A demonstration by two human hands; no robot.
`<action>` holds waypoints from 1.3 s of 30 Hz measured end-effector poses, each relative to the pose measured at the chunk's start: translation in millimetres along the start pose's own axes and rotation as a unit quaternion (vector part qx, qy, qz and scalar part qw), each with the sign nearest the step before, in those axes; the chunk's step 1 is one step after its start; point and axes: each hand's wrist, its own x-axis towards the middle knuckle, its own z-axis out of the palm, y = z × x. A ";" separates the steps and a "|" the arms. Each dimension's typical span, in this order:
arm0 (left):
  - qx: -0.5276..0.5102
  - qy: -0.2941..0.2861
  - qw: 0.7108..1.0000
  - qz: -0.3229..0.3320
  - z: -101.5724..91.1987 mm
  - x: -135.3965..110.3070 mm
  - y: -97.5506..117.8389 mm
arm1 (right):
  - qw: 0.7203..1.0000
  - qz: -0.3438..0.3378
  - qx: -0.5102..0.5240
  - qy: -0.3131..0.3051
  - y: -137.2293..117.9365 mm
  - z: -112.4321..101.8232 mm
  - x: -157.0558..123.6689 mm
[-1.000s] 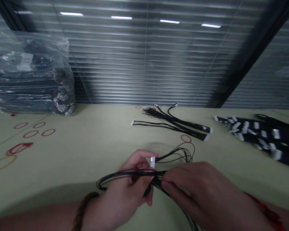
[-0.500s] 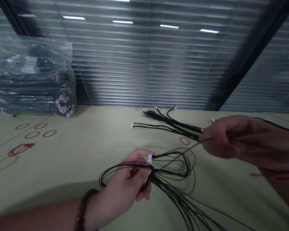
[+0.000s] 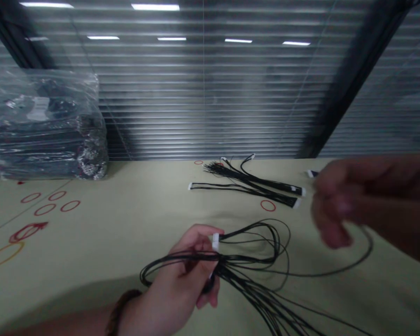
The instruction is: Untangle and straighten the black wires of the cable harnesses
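Observation:
My left hand (image 3: 189, 275) is closed around a looped bundle of thin black wires (image 3: 252, 261) with a small white connector (image 3: 215, 241) at my thumb. The loose wire ends fan out toward the bottom right. My right hand (image 3: 339, 205) is raised at the right, blurred by motion, its fingers curled; a single black wire (image 3: 336, 269) arcs from the bundle up toward it, and the hand seems to be pinching it.
On the pale green table (image 3: 126, 224), finished black wire harnesses (image 3: 248, 184) with white connectors lie behind the bundle. A plastic-wrapped stack of dark items (image 3: 45, 126) stands at the back left. Red circles (image 3: 52, 203) mark the table. Closed blinds fill the background.
My right hand left the bundle, swept up and to the right drawing one wire out, and now sits slightly lower with the wire slack in a wide arc. The left hand stayed put.

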 end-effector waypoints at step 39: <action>-0.021 -0.026 0.999 0.006 5.0 -6.7 3.3 | 0.979 -0.112 -0.158 -0.059 -23.7 68.8 -14.6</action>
